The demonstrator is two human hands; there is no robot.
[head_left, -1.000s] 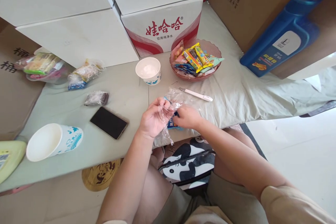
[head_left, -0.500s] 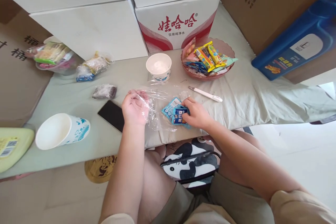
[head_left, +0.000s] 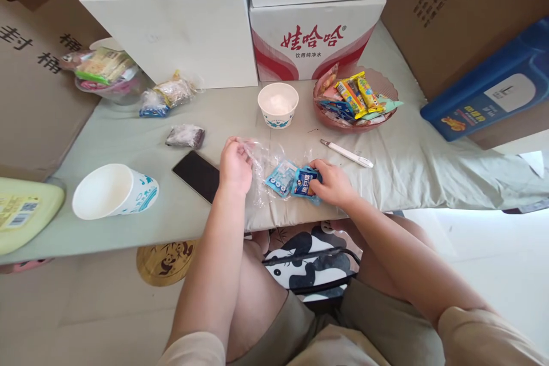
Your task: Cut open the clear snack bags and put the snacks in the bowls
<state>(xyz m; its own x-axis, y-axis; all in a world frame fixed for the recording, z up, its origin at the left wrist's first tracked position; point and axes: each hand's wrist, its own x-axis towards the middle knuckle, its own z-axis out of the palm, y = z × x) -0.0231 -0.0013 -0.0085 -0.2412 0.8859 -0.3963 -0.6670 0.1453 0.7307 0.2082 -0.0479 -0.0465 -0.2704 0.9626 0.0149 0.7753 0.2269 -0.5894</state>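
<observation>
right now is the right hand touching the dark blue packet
Touching. The head view shows the right hand gripping the dark blue packet, its thumb overlapping the printed front near one edge.

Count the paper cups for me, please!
2 for sure: one paper cup left of the pink bowl, another paper cup left of the phone. A white rim by the far-left snacks might be another.

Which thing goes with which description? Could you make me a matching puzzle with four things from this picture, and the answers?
1. Clear plastic wrap
2. Dark blue packet
3. Phone
4. Pink bowl

A. Lying flat, dark screen up
B. Held in the right hand
C. Filled with snack packets
D. Held in the left hand

Pairs: 1-D, 2-B, 3-A, 4-C
</observation>
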